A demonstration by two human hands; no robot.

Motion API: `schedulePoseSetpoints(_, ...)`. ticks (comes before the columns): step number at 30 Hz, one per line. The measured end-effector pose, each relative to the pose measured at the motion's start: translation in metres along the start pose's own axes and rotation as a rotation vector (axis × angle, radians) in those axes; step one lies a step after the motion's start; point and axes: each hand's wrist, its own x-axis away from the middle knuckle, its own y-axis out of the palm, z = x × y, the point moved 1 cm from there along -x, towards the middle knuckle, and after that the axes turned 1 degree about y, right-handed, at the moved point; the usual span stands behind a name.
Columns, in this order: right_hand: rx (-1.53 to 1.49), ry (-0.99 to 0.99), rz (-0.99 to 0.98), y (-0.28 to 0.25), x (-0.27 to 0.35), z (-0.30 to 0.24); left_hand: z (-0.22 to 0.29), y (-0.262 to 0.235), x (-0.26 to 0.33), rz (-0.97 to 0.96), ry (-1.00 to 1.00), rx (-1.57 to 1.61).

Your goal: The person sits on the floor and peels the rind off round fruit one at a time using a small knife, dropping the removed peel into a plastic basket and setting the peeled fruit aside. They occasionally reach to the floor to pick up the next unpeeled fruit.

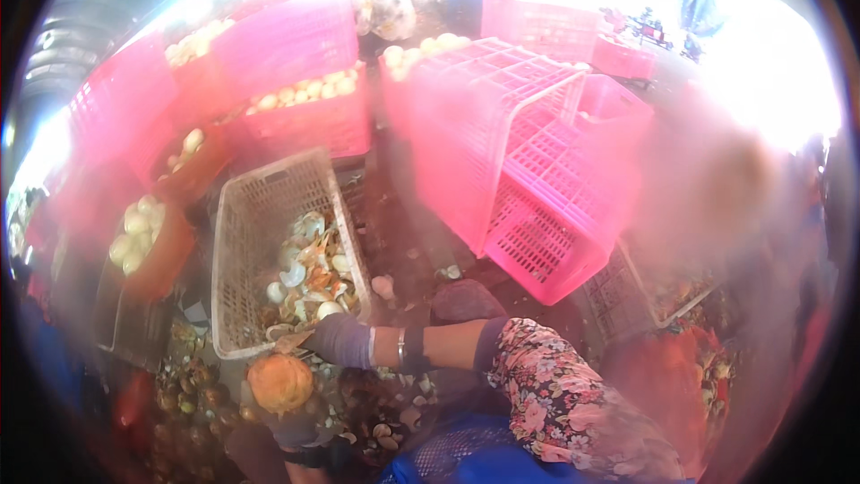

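Observation:
A large orange-brown onion (279, 384), partly bared, rests in my left hand (300, 428), which wears a dark glove and comes up from the lower edge. Just above and right of it, at the near rim of a pale plastic crate (227, 282), is my right hand (342, 339) in a grey glove. Its fingers look closed; a flat brownish piece (291, 340) sticks out at their tips, too blurred to name. Inside the crate lie onion skins (315, 271) and a few white peeled onions (329, 310), one touching or very near my right fingers.
Unpeeled onions (193, 401) lie in a heap at lower left. Orange containers (166, 255) of peeled onions stand to the left. Pink crates (309, 128) with onions fill the back; empty pink crates (448, 157) lie tipped at centre right. A red sack (658, 385) is at right.

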Motion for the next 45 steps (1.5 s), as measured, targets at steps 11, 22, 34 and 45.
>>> schedulePoseSetpoints(11,-1.058,-0.149,-0.354,-0.042,0.039,0.008,0.01,-0.007,0.005,-0.063,-0.06,-0.237)
schedulePoseSetpoints(22,-0.851,-0.181,0.352,-0.015,0.035,0.019,-0.009,-0.017,-0.008,-0.245,-0.191,-0.197)
schedulePoseSetpoints(34,-1.876,0.148,0.394,-0.04,0.025,-0.005,-0.017,0.035,-0.027,0.079,-0.032,-0.208)
schedulePoseSetpoints(45,-1.821,0.261,0.258,-0.05,0.032,0.019,0.016,0.051,-0.016,0.126,0.061,0.171)
